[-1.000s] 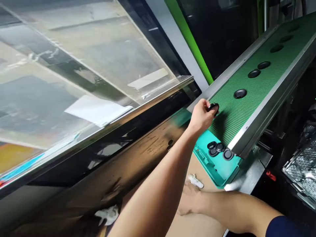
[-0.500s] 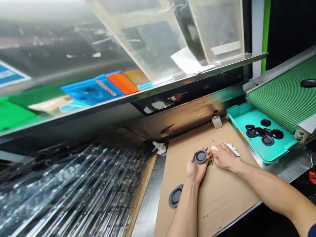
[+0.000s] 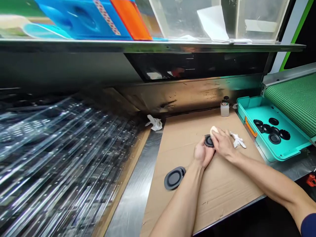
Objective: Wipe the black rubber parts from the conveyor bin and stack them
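Observation:
My left hand (image 3: 204, 153) is closed around a round black disc-shaped part (image 3: 209, 141), its face turned up. In my right hand (image 3: 223, 143) a small cream-coloured pad (image 3: 214, 130), perhaps a sponge or folded cloth, is pinched and lies against the disc's edge. Both hands meet above the cardboard sheet (image 3: 222, 194). Left of my left forearm, grey-black round parts (image 3: 173, 178) rest overlapping on the cardboard. A crumpled white tissue (image 3: 238, 140) lies just right of my right hand.
A turquoise tray (image 3: 291, 153) with several black round parts stands at the right, beside a green conveyor belt (image 3: 291, 98). A small bottle (image 3: 224, 109) stands at the back. Clear plastic trays (image 3: 61, 164) fill the left. Overhead runs a metal shelf (image 3: 172, 47). Another white tissue (image 3: 155, 122) lies at back left.
My right hand has brought the cream pad onto the disc, where before it was just beside it. Dark thin bits seen between the hands are now out of sight. The camera view has levelled.

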Motion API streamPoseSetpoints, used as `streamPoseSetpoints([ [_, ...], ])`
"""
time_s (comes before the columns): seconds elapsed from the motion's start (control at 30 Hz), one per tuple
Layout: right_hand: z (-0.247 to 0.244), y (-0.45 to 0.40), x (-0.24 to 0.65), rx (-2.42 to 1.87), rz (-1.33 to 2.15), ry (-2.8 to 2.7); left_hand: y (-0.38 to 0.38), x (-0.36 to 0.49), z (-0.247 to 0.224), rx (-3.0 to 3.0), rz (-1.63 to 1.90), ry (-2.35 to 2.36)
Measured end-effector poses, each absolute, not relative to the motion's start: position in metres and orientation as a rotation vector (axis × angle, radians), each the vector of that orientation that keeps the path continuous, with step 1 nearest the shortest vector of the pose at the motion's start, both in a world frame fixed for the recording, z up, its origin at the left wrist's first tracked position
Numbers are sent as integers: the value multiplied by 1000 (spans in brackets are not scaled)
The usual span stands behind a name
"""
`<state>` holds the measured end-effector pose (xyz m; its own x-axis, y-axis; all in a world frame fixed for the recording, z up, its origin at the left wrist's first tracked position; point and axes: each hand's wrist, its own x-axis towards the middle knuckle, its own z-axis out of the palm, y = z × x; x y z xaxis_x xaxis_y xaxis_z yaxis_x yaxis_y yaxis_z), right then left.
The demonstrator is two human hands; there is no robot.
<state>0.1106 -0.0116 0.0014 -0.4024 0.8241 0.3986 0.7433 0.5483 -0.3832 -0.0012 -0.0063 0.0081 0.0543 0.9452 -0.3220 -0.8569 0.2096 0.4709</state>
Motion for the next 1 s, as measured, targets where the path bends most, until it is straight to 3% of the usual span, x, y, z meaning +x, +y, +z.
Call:
streamPoseSetpoints([
  [0.27, 8, 4, 129, -1319, 207, -2218, -7, 2, 10, 170, 1396, 657],
  [0.57, 6, 4, 142, -1147, 452, -2210, -7, -1, 8, 221, 1344, 716],
  [0.7, 8, 12, 154, -1376, 367, -2143, -6, -15, 15, 193, 1445, 781],
  [0.83, 20, 8, 161, -1283, 277, -2264, -8, -30, 27, 36, 1435, 808],
  [1.0, 39, 11, 179, -1614, -116, -2189, -14, -35, 35, -90, 1272, 751],
])
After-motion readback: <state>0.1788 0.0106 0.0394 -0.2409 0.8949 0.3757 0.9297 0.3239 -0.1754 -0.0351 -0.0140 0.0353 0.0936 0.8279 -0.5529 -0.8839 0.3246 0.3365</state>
